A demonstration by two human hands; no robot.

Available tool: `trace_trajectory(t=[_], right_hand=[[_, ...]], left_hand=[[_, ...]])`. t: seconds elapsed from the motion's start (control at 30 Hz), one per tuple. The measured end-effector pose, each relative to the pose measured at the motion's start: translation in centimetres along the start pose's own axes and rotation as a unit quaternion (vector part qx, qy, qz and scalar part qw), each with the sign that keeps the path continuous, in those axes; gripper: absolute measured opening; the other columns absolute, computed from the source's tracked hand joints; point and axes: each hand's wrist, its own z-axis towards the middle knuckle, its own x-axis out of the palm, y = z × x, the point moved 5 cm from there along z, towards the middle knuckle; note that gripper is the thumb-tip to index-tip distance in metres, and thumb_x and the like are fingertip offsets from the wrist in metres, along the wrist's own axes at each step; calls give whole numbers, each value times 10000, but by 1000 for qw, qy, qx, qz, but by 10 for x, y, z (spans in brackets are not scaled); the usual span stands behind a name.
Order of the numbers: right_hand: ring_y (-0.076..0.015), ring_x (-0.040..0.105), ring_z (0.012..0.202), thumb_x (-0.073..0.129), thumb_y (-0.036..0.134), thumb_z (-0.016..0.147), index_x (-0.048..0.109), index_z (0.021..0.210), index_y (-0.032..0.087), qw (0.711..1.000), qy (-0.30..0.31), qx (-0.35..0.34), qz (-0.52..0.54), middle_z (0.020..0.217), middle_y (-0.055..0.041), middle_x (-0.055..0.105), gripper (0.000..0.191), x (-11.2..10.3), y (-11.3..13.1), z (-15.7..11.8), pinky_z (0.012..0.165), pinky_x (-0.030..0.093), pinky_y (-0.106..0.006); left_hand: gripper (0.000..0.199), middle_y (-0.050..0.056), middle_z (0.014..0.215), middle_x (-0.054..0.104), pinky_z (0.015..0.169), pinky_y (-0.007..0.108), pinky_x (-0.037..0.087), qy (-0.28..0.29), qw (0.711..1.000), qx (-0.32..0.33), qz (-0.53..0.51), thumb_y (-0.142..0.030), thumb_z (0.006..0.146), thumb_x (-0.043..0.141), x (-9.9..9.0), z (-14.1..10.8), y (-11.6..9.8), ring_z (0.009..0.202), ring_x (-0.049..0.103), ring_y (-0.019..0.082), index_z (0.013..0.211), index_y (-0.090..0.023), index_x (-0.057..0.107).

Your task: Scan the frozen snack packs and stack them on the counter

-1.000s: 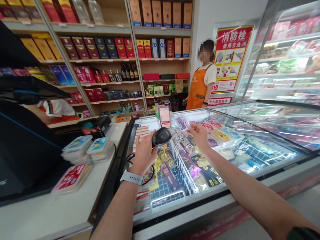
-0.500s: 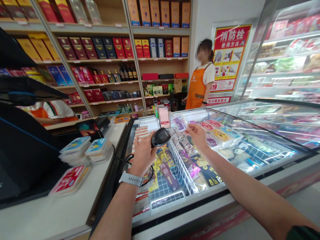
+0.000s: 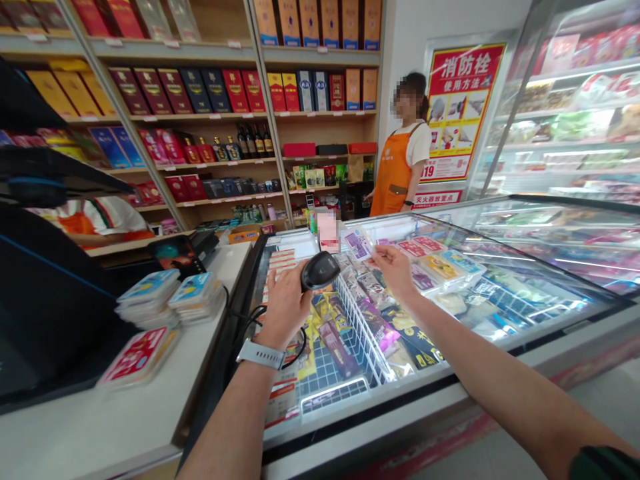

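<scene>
My left hand (image 3: 283, 307) grips a black handheld barcode scanner (image 3: 320, 270), whose head points up and right. Its black coiled cable (image 3: 260, 320) hangs down beside the freezer edge. My right hand (image 3: 395, 270) pinches a small purple-and-white flat packet (image 3: 357, 244) between its fingers, a short gap from the scanner's head. Both hands are above a glass-topped chest freezer (image 3: 450, 373). A white watch band (image 3: 260, 355) circles my left wrist.
Stacks of flat packaged goods (image 3: 173, 300) lie on a white counter (image 3: 125, 400) to the left. A person in an orange apron (image 3: 397, 167) stands beyond the freezer. Another person's orange-and-white clothing (image 3: 85, 220) shows at left. Boxed liquor fills wooden shelves (image 3: 200, 120).
The packet has shifted slightly left, closer to the scanner. The whole scene sits a little higher in view. Both hands keep their holds.
</scene>
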Motion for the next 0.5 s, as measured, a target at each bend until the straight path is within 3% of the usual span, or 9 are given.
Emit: trace_trajectory(t=[0.33,0.5], right_hand=[[-212,722,724,773,567,663,646,960,183,1000,2,6,1,808,-41,705,502,0,-1,0,704,621,-381],[-210,719,712,781,552,651,645,955,187,1000,-1,10,4,779,-25,687,495,0,2,-1,686,621,-375]], left_hand=[[534,127,1316,630,1150,535,285,0,1000,6,16,-170,843,503,-2,2,-2,1274,534,314,1377,-180,481],[568,124,1370,598,1169,557,241,5,1000,4,5,-175,854,499,2,0,1,1304,518,304,1418,-188,428]])
